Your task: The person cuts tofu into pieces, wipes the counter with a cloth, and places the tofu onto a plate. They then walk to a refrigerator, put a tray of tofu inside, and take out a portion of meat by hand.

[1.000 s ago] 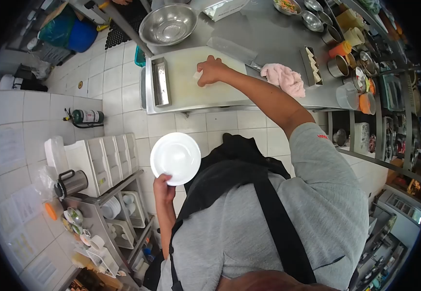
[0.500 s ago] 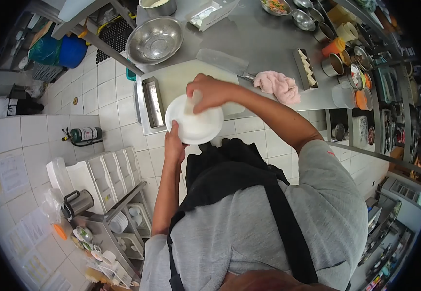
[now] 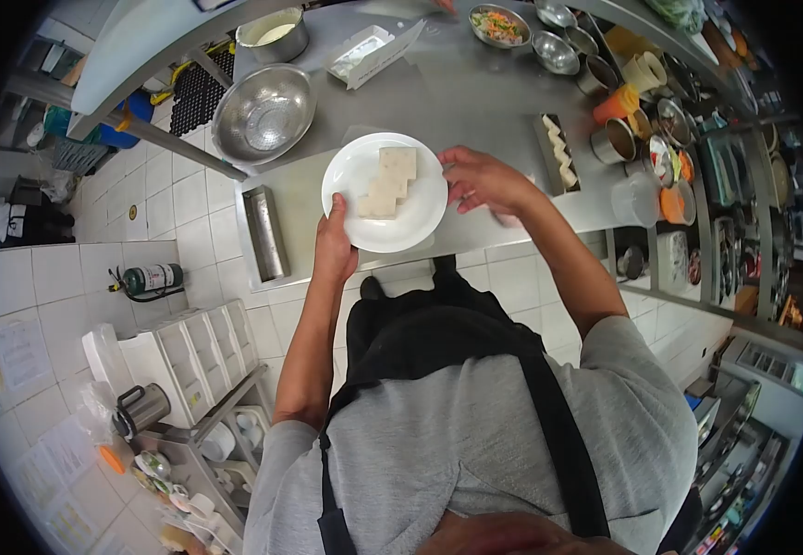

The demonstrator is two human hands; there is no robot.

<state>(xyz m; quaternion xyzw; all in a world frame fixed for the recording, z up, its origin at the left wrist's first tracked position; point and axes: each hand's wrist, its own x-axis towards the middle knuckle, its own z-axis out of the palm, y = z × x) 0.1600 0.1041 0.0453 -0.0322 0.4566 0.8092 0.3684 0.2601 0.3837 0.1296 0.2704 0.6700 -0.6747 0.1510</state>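
Observation:
My left hand point(image 3: 334, 248) grips a round white plate point(image 3: 341, 199) by its left edge, thumb on top of the rim. Several pale, square slices point(image 3: 388, 185) lie overlapping on the plate in a stepped row. At the plate's right rim is my right hand point(image 3: 483, 180), fingers loosely bent and apart, with nothing in them. Under the plate shows a pale cutting board point(image 3: 313, 222) at the counter's front edge. Part of a pink cloth point(image 3: 507, 221) peeks out below my right hand.
Left of the board sits a narrow metal pan point(image 3: 263, 231). Farther back are a steel bowl point(image 3: 265, 113), a pot point(image 3: 274, 37) and an open box point(image 3: 364, 57). A dark tray with pale pieces point(image 3: 557, 153) lies right, near bowls and containers. Another hand point(image 3: 445, 5) shows at the top edge.
My right hand has moved right, off the plate's middle, leaving the pale slices in view. The plate has moved up and right with my left hand, and the view has shifted.

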